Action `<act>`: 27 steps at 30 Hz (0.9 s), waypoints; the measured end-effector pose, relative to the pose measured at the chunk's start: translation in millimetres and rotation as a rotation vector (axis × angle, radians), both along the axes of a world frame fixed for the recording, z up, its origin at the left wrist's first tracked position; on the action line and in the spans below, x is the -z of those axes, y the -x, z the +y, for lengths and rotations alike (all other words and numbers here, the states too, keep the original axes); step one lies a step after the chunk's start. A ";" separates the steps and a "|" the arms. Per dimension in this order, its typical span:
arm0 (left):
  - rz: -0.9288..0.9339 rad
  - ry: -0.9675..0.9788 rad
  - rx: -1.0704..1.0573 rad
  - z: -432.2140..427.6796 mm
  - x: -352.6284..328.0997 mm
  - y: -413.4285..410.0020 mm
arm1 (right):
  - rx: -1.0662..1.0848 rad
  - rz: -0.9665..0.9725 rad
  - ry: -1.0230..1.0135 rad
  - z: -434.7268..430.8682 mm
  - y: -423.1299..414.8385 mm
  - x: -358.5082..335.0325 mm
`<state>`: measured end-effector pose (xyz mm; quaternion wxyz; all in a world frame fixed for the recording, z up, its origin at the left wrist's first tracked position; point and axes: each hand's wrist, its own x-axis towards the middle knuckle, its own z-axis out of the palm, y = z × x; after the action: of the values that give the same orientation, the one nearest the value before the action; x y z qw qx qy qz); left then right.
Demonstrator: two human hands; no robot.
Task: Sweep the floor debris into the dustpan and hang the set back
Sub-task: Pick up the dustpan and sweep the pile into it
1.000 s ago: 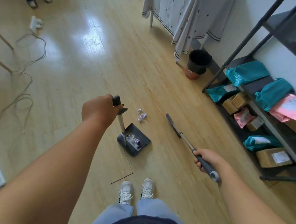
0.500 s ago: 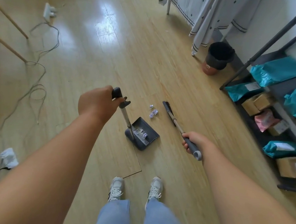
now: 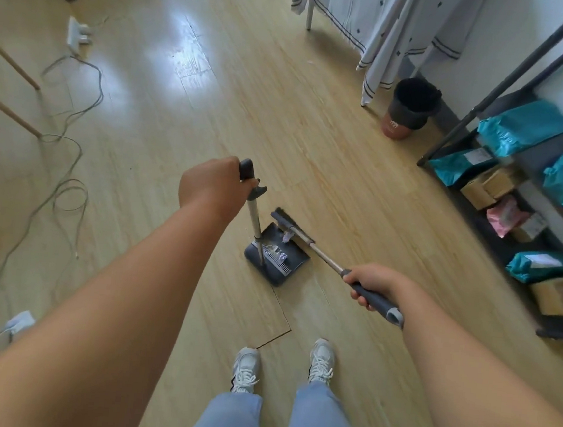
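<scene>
left hand point(image 3: 212, 186) grips dustpan point(image 3: 277, 257) handle; right hand point(image 3: 374, 284) grips broom point(image 3: 291, 226)

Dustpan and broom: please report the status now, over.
Left hand grips dustpan handle, right hand grips broom. Broom head at dustpan mouth, scraps inside pan. Cables on floor far left, clear of the sweep.

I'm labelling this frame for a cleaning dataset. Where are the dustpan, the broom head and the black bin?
dustpan point(image 3: 297, 257), head view, bare floor of the pan.
broom head point(image 3: 281, 218), head view, dark top near its left end.
black bin point(image 3: 410, 117), head view, outer wall below the rim.
</scene>
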<state>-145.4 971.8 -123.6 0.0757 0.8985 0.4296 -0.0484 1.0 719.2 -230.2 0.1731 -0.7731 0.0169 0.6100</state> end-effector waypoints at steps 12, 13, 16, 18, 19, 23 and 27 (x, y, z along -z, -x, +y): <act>0.029 0.052 0.094 -12.7 -7.8 22.7 | 0.078 0.004 -0.063 -56.1 31.3 -65.6; 0.028 0.060 0.089 -13.0 -8.7 24.8 | 0.102 -0.004 -0.067 -57.9 33.3 -64.3; 0.024 0.060 0.078 -12.6 -12.3 30.1 | 0.188 -0.037 -0.071 -59.5 33.9 -55.5; 0.036 0.046 0.064 -13.7 -13.7 33.9 | 0.233 -0.069 -0.072 -57.9 30.0 -44.1; 0.040 0.043 0.054 -13.9 -12.8 36.6 | 0.249 -0.091 -0.070 -56.3 29.2 -38.1; 0.036 0.029 0.016 -11.3 -6.9 47.2 | 0.231 -0.143 -0.043 -39.6 29.6 -15.2; 0.009 0.002 -0.009 -7.9 0.4 56.3 | 0.175 -0.102 -0.019 -23.8 34.2 -5.3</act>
<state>-201.7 963.9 -123.9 0.0750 0.8964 0.4337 -0.0524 -33.2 695.4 -224.9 0.2338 -0.7971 0.0699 0.5524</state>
